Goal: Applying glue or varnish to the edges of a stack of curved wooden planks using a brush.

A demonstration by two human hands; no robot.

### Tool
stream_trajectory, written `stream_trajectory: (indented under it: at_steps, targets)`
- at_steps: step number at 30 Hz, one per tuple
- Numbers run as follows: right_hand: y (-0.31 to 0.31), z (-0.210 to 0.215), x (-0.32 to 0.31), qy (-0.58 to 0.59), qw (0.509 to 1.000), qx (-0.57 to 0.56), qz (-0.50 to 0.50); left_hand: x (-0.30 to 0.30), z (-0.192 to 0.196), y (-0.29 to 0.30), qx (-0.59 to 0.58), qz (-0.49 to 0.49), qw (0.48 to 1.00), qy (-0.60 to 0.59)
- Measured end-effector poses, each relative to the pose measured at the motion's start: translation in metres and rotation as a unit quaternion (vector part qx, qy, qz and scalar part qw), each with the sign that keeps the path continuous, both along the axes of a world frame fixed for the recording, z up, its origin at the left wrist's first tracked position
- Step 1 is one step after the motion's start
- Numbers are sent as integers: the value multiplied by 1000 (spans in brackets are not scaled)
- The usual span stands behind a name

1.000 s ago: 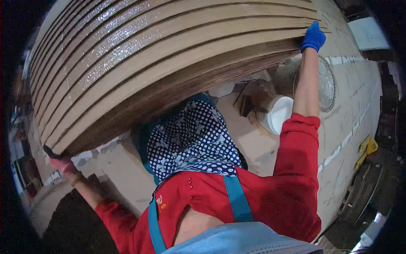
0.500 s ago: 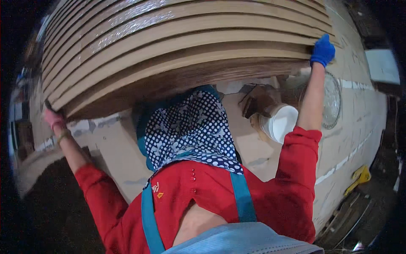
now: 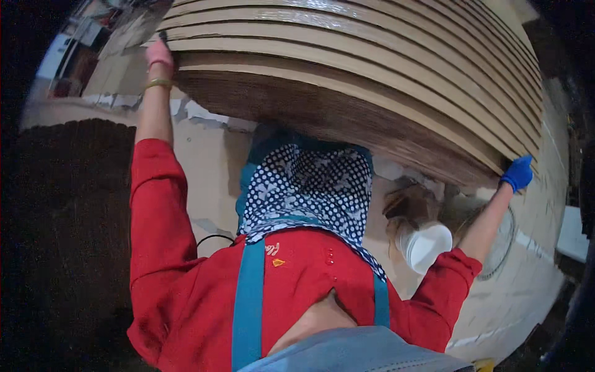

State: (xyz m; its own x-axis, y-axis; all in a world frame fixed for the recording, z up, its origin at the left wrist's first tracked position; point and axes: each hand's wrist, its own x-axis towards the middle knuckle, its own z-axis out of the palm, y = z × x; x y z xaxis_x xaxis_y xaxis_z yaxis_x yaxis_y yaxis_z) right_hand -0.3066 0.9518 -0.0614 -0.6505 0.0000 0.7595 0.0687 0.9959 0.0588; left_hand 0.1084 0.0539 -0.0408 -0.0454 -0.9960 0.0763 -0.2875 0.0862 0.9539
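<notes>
A stack of long, tan-edged boards (image 3: 347,46) fills the upper part of the view, with shiny clear film over some of them. The nearest board (image 3: 297,105) turns a dark brown face toward me. My left hand (image 3: 159,54), in a pink glove with dark fingertips, is closed at its left end. At the right end, lower in the picture, my right hand (image 3: 518,173) in a blue glove is closed round the corner. Both arms reach wide apart. The fingers' undersides are hidden.
A white bucket (image 3: 426,247) stands on the floor right of my polka-dot apron (image 3: 310,186), beside a brown crumpled thing (image 3: 409,208). A round, glassy-looking disc (image 3: 501,245) lies under my right forearm. Dark material (image 3: 74,217) covers the floor at left.
The view has turned, so the boards now slope down to the right. My left hand appears higher and my right hand lower; both stay at the board ends.
</notes>
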Motion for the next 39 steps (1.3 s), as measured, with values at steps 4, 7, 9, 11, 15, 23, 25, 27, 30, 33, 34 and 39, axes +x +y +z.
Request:
stream_trajectory:
  at_steps: [4, 7, 9, 11, 15, 23, 25, 27, 30, 33, 34, 39]
  targets:
    - [24, -12, -23, -46, 993, -95, -44, -5, 14, 41, -82, 33, 996, 3]
    - [40, -18, -32, -89, 986, -135, -44, -5, 9, 42, -117, 25, 993, -8]
    - [43, -21, -33, -79, 994, -61, -54, -6, 7, 28, -184, -8, 976, -113]
    - [42, -21, -29, -79, 991, -89, -66, -9, 6, 13, -247, -35, 931, -266]
    - [32, -13, -13, -85, 991, -82, -69, -13, 6, 15, -218, -2, 882, -417]
    - [11, -13, -14, -71, 972, -197, -106, -25, 4, 19, -61, 54, 983, -164]
    - [16, -9, -13, -71, 981, -170, -60, -13, 8, 4, -72, -38, 967, -240]
    - [28, 3, -8, -125, 986, -106, 12, 21, 21, -7, -59, -240, 952, -183]
    - [62, 39, 14, -129, 979, 57, 150, 58, 59, -13, -135, -120, 936, -301]
    - [72, 60, 11, -112, 991, -70, 7, 58, 79, -13, -230, 109, 939, -230]
    - [70, 61, 5, -40, 986, -151, -54, 45, 77, -13, -232, 50, 932, -273]
    - [34, 44, -38, -177, 969, -154, 77, -10, 40, -37, -335, -352, 788, -378]
